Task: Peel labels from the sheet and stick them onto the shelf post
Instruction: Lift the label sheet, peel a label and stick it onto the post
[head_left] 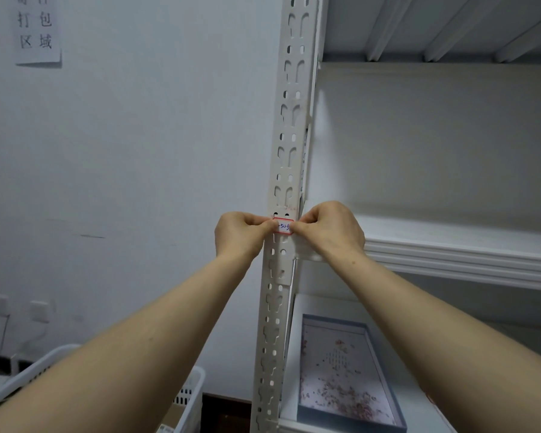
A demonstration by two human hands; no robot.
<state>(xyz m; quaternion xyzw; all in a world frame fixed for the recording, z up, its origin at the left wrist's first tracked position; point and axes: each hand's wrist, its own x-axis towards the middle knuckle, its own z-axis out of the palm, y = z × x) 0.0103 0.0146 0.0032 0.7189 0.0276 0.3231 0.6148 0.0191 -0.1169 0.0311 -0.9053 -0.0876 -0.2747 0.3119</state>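
A white perforated shelf post (289, 126) runs from top to bottom through the middle of the view. A small white label with a red border and blue handwriting (283, 226) lies across the post at the height of the middle shelf. My left hand (242, 234) presses the label's left end with its thumb, the other fingers curled. My right hand (330, 229) presses the label's right end in the same way. The label sheet is not in view.
White shelves (450, 248) extend right of the post. A shallow grey-blue box lid with a flower print (344, 373) lies on the lower shelf. A white slatted basket (185, 398) stands at the lower left. The wall (138, 151) carries a paper sign (38, 29) and sockets (39, 310).
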